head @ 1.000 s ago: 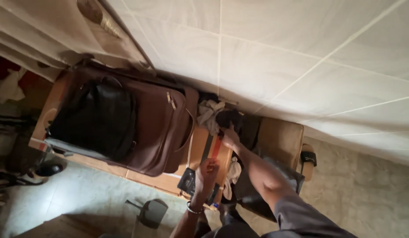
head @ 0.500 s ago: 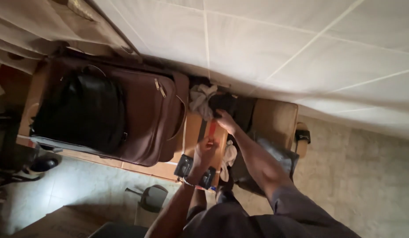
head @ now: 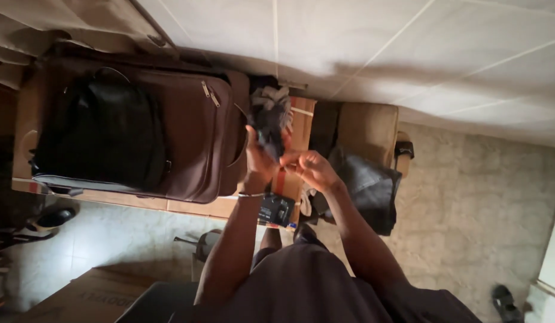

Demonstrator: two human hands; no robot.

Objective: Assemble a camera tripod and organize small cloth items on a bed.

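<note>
Brown suitcase (head: 193, 137) under a black backpack (head: 104, 131), white tiled wall (head: 373, 42), grey jeans (head: 370, 188)

Both forearms extend forward from the torso, converging. Left hand (head: 260, 157) raised, fingers curled shut around something dark, wrist bent slightly (a thin band sits on that wrist). Right hand (head: 310, 168) just beside it, fingers pinched inward toward the left, knuckles up. Hands nearly touching.

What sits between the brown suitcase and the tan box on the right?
In the head view, between the suitcase and the tan box lies a taped cardboard box; over it, both hands hold a dark cloth.
</note>
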